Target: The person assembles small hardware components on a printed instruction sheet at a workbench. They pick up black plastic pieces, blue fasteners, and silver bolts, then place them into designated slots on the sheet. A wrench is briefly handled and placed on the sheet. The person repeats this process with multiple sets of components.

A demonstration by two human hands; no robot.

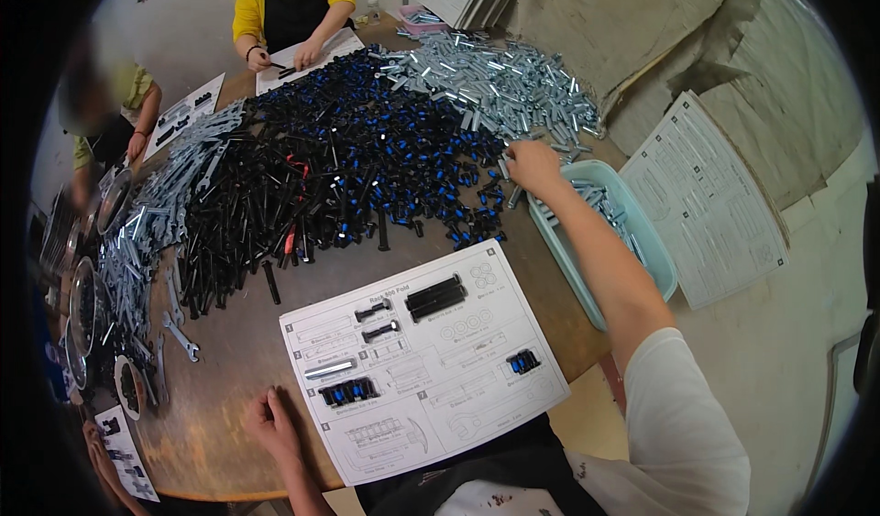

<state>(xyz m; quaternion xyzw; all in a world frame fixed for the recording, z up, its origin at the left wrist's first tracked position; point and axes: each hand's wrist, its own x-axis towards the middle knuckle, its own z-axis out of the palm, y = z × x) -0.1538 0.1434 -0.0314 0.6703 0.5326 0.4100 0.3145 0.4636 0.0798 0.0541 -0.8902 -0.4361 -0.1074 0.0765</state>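
The left grip (272,424) slack and apparently empty beside a white printed card (532,397); the right grip (534,168) at a heap of silver metal pieces (504,85).
At eight o'clock from the card, the left one curls loosely on the brown tabletop (211,433), perhaps just resting. Blue-patched black bolts (403,149) lie heaped at eleven, probably spread for easy picking. On the card, a silver metal rod (330,369) and black cylinders (435,298) seem placed to match its drawings. At one, the right one reaches the silver fringe; whether it grasps anything I cannot tell. The pale-green plastic tub (658,273) sits at two, likely for handy reach.
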